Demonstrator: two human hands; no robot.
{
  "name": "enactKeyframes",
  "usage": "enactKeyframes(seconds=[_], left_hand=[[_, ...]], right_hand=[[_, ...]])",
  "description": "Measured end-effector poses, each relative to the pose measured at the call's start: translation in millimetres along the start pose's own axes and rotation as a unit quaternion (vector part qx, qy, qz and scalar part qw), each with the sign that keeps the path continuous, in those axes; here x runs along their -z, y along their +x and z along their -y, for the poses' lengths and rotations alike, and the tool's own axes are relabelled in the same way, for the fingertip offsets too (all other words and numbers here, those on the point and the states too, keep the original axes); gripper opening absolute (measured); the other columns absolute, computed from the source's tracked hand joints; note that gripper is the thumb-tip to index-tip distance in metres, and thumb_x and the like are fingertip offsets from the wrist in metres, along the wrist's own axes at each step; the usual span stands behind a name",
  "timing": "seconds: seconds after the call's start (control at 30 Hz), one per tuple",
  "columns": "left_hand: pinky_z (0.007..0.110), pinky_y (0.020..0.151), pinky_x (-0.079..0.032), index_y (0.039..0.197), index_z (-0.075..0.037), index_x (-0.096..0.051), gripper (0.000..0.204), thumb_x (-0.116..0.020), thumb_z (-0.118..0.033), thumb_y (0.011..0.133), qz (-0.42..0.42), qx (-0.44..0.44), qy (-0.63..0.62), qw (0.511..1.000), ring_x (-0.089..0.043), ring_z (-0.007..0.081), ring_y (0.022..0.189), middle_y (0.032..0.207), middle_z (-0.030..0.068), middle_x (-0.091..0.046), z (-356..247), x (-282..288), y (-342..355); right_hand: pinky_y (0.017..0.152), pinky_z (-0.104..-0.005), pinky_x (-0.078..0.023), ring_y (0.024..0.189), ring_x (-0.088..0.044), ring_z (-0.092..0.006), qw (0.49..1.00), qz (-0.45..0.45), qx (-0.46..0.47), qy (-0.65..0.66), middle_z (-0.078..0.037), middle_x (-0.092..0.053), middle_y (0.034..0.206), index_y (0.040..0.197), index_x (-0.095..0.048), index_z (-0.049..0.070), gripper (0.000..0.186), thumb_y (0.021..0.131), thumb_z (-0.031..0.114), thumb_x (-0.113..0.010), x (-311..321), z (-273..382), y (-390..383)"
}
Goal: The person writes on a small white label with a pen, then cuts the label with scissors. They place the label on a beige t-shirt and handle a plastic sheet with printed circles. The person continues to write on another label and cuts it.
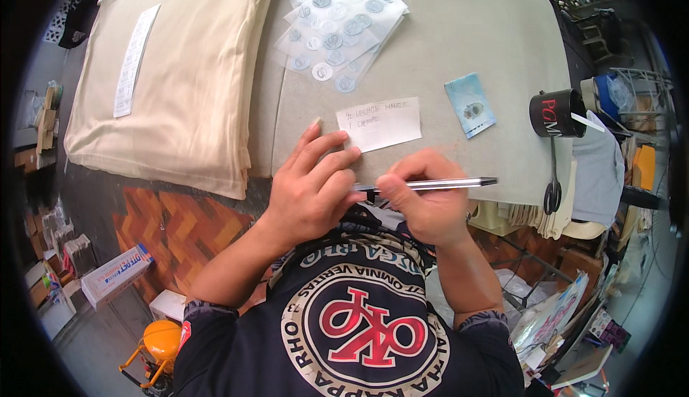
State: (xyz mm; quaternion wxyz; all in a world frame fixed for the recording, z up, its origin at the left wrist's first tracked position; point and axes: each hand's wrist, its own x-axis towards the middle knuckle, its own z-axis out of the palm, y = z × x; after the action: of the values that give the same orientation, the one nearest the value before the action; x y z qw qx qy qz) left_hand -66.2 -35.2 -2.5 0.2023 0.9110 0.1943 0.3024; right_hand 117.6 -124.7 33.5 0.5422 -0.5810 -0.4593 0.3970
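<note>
A slim silver pen (448,183) with a black end lies almost level just over the table's near edge. My right hand (430,189) is closed round its middle, thumb along the near side. My left hand (313,180) meets the pen's left end with its thumb and index finger, which look pinched on it; the exact contact is partly hidden. The other left fingers are spread, two of them at the left edge of a small white paper slip (384,128). Handwriting in thin pencil-like lines covers the slip's upper left part.
Folded cream cloth (172,74) bearing a printed paper strip (135,63) fills the table's left. Translucent sheets with round stickers (341,27) lie at the far middle. A light-blue banknote (470,106) and a black mug (556,115) sit right, black-handled scissors (552,189) beside the mug.
</note>
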Motion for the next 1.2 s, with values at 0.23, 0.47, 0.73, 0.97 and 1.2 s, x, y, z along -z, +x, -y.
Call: enactKeyframes(seconds=[0.23, 0.47, 0.73, 0.97, 1.2], left_hand=[[0.057, 0.111, -0.04, 0.083, -0.004, -0.057, 0.026, -0.075, -0.022, 0.075, -0.004, -0.01, 0.01, 1.0, -0.06, 0.0346, 0.117, 0.112, 0.0118, -0.067, 2, 0, 0], [0.057, 0.11, -0.04, 0.088, -0.003, -0.058, 0.022, -0.072, -0.019, 0.08, 0.014, 0.002, -0.009, 1.0, -0.061, 0.0366, 0.117, 0.112, 0.0129, -0.068, -1, 4, 3], [0.058, 0.11, -0.039, 0.087, -0.001, -0.06, 0.02, -0.073, -0.014, 0.078, 0.018, 0.0, -0.009, 1.0, -0.058, 0.0369, 0.121, 0.117, 0.0136, -0.066, -6, 10, 7], [0.06, 0.112, -0.036, 0.084, -0.001, -0.063, 0.023, -0.077, -0.008, 0.068, 0.011, 0.012, 0.017, 1.0, -0.051, 0.0363, 0.129, 0.123, 0.0119, -0.061, -16, 8, 10], [0.057, 0.111, -0.039, 0.081, 0.0, -0.063, 0.014, -0.074, -0.008, 0.074, 0.014, 0.016, 0.078, 0.997, -0.05, 0.0409, 0.13, 0.123, 0.013, -0.06, -33, 12, 15]], right_hand=[[0.056, -0.0257, -0.044, 0.062, -0.053, -0.0092, 0.998, 0.026, 0.048, -0.013, -0.005, -0.06, 0.072, 0.095, -0.064, 0.001, 0.024, 0.094, 0.024, -0.073, -12, -1, -7], [0.052, -0.0277, -0.039, 0.058, -0.046, -0.0097, 1.0, 0.02, 0.023, -0.004, -0.005, -0.055, 0.067, 0.092, -0.06, 0.001, 0.023, 0.103, 0.021, -0.058, -10, -7, -17], [0.049, -0.0297, -0.039, 0.051, -0.046, -0.0109, 0.997, -0.027, 0.048, -0.048, -0.006, -0.052, 0.059, 0.086, -0.058, 0.002, 0.026, 0.102, 0.022, -0.06, -23, -8, -23], [0.047, -0.0299, -0.038, 0.049, -0.046, -0.0109, 0.997, -0.05, 0.045, -0.034, -0.006, -0.051, 0.056, 0.084, -0.058, 0.002, 0.027, 0.102, 0.022, -0.06, -19, -10, -26], [0.046, -0.0297, -0.035, 0.05, -0.044, -0.0098, 0.998, -0.057, 0.04, 0.001, -0.005, -0.049, 0.056, 0.08, -0.054, 0.003, 0.029, 0.102, 0.02, -0.06, -16, -17, -32]])
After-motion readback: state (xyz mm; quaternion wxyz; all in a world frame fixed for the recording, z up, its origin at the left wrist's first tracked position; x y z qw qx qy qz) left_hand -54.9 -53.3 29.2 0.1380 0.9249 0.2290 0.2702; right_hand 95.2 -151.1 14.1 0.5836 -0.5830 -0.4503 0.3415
